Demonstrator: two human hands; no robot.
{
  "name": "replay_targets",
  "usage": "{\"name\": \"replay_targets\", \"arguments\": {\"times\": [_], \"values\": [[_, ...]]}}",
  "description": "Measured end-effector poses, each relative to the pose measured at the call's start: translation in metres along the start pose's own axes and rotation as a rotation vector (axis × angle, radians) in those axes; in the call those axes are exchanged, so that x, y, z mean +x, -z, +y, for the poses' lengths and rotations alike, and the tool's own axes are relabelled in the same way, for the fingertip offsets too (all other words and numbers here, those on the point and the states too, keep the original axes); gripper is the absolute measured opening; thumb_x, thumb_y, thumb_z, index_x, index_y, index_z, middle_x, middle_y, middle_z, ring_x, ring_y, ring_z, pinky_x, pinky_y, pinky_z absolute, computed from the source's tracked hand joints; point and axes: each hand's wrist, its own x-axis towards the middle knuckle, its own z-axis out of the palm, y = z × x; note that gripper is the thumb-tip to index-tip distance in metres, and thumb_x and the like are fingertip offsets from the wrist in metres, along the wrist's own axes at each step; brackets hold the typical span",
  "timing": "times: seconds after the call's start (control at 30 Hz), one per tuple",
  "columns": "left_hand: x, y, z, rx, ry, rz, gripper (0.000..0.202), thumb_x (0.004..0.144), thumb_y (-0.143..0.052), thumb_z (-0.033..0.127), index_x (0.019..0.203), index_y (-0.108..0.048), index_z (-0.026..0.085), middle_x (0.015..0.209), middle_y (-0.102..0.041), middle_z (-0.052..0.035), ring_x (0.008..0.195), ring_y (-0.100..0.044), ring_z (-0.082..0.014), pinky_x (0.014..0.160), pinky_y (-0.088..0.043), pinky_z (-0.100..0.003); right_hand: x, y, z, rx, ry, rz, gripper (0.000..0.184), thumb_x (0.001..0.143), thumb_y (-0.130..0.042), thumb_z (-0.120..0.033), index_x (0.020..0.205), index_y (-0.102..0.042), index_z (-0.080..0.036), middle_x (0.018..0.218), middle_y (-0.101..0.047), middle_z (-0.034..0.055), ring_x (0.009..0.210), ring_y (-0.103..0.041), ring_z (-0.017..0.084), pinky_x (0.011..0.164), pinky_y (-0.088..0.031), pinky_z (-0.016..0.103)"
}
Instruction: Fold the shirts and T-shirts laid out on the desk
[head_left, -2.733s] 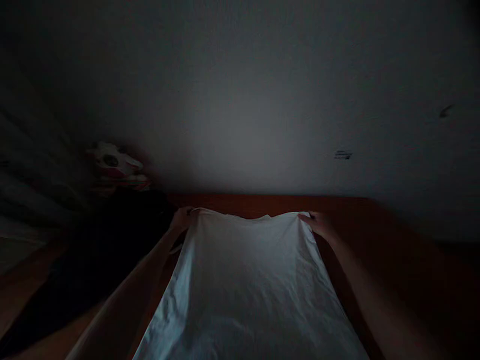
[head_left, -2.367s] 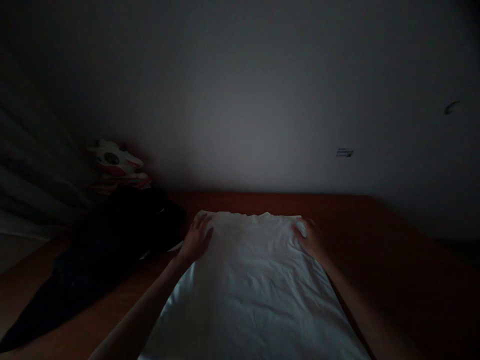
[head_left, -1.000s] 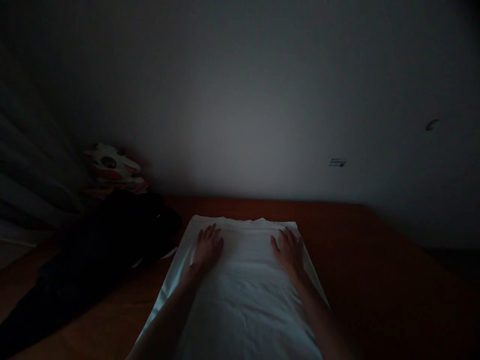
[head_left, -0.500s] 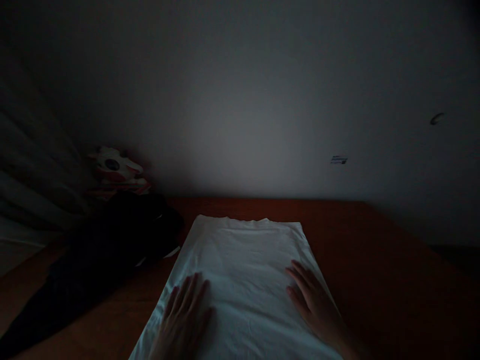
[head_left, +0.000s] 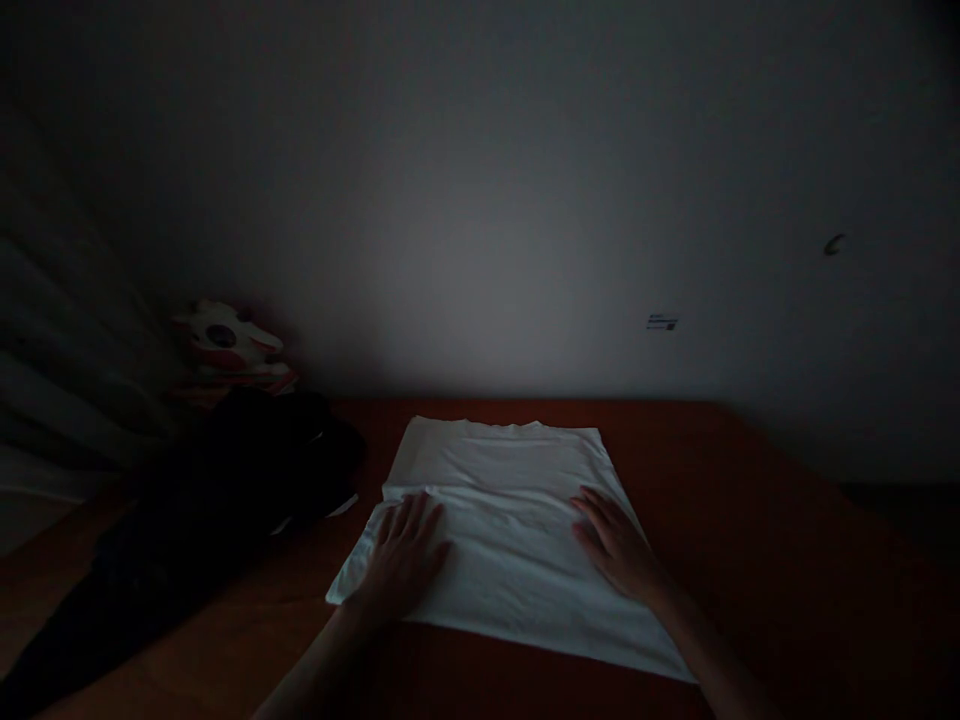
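Note:
A white cloth [head_left: 495,550], perhaps a folded garment, lies on the wooden table [head_left: 465,670] in front of me. On its left part my left hand [head_left: 409,555] rests palm down, fingers spread. My right hand [head_left: 615,545] lies flat near the cloth's right edge, fingers stretched out. Wrinkles run across the fabric between both hands, and a small fold shows at the left edge just beyond my left fingertips. The cloth's near edge slants across the table, visible between my forearms.
A heap of black cloth [head_left: 217,500] covers the table's left side. Behind it stands a white and red figure [head_left: 229,335] on a stack of things. A pale curtain [head_left: 60,380] hangs at far left. The wall bears a small label [head_left: 662,322] and a hook [head_left: 834,244].
Both hands have moved forward, away from me, with the cloth. Its near edge has come into view, and wrinkles and a fold at the left edge have formed.

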Motion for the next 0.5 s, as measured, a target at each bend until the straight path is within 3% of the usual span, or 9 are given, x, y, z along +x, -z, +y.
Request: {"name": "replay_targets", "arguments": {"times": [0.07,0.2,0.3,0.4,0.5], "values": [[0.006,-0.007,0.002,0.003,0.036,0.004,0.058,0.1,-0.042,0.052,0.152,-0.047,0.025,0.16,-0.041,-0.0141,0.148,-0.037,-0.0359,0.118,-0.031,-0.059,0.007,-0.002,0.004,-0.018,-0.011,-0.016,0.045,0.102,-0.039,-0.047,0.137,-0.058,-0.024,0.153,-0.05,0.012,0.142,-0.046,0.028,0.117,-0.039,0.052],[-0.009,-0.006,0.008,0.005,0.057,0.009,0.058,0.101,-0.039,0.052,0.152,-0.045,0.025,0.159,-0.042,-0.0137,0.146,-0.04,-0.037,0.115,-0.034,-0.062,-0.001,-0.001,-0.001,-0.054,-0.008,-0.06,0.049,0.103,-0.038,-0.046,0.142,-0.055,-0.022,0.157,-0.045,0.0133,0.145,-0.041,0.028,0.118,-0.037,0.052],[-0.011,0.016,0.006,-0.064,0.037,0.006,0.055,0.098,-0.045,0.058,0.143,-0.057,0.028,0.151,-0.054,-0.0118,0.138,-0.05,-0.0356,0.114,-0.036,-0.062,-0.001,0.011,-0.011,-0.108,0.009,-0.093,0.052,0.1,-0.044,-0.052,0.139,-0.059,-0.022,0.152,-0.05,0.014,0.142,-0.045,0.031,0.118,-0.036,0.054],[0.009,0.048,-0.011,-0.231,0.079,0.082,0.045,0.096,-0.048,0.058,0.121,-0.07,0.027,0.133,-0.067,-0.0105,0.119,-0.064,-0.0303,0.106,-0.047,-0.053,0.022,0.029,-0.026,-0.14,0.135,-0.178,0.062,0.092,-0.053,-0.065,0.136,-0.063,-0.022,0.148,-0.055,0.0154,0.142,-0.044,0.035,0.121,-0.028,0.058],[0.03,0.065,-0.04,-0.492,0.193,0.188,0.046,0.095,-0.045,0.059,0.098,-0.073,0.022,0.105,-0.074,-0.0101,0.097,-0.07,-0.0259,0.09,-0.056,-0.041,0.063,0.038,-0.042,-0.084,0.33,-0.305,0.066,0.094,-0.049,-0.068,0.145,-0.055,-0.027,0.16,-0.041,0.0117,0.15,-0.032,0.031,0.124,-0.021,0.055]]}}
